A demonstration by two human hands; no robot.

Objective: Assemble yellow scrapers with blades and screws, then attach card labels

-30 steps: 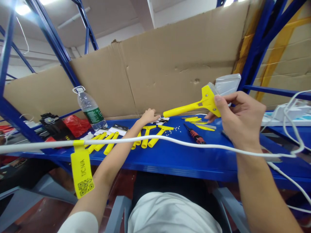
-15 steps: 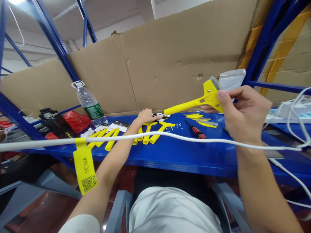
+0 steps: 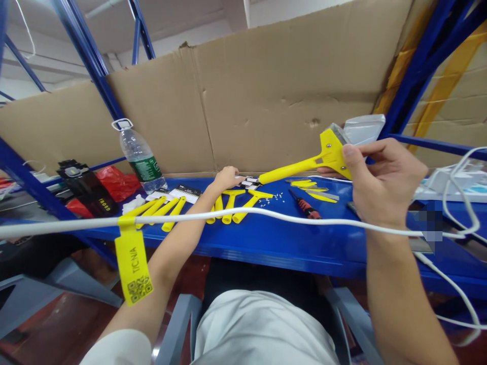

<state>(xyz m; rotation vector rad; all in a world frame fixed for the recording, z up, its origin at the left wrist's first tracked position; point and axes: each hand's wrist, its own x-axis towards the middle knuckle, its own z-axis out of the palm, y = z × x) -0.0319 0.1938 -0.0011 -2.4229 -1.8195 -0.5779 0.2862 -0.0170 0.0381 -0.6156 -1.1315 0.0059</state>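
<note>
My right hand (image 3: 384, 177) is closed on a yellow scraper (image 3: 333, 152), gripping its wide head near the metal blade. Two screws show on the head, and the handle points left over the bench. Far across the bench, my left hand (image 3: 227, 178) is beside small black-and-white packets (image 3: 249, 183); its fingers are too small and partly hidden to show whether they grip one. Several more yellow scrapers (image 3: 229, 208) lie in front of that hand, and others (image 3: 174, 215) are left of my forearm. Small white pieces (image 3: 279, 196) are scattered to the right of them.
A red-and-black screwdriver (image 3: 306, 207) lies near yellow strips (image 3: 319, 194). Left stand a plastic bottle (image 3: 141, 159) and a black container (image 3: 85, 187). A white cable (image 3: 289, 217) crosses before me with a yellow tag (image 3: 133, 266). Cardboard (image 3: 266, 101) backs the blue bench (image 3: 289, 248).
My left hand has drawn back slightly, and more of the packets shows beside it. The right hand keeps the scraper in nearly the same place. The view has shifted a little.
</note>
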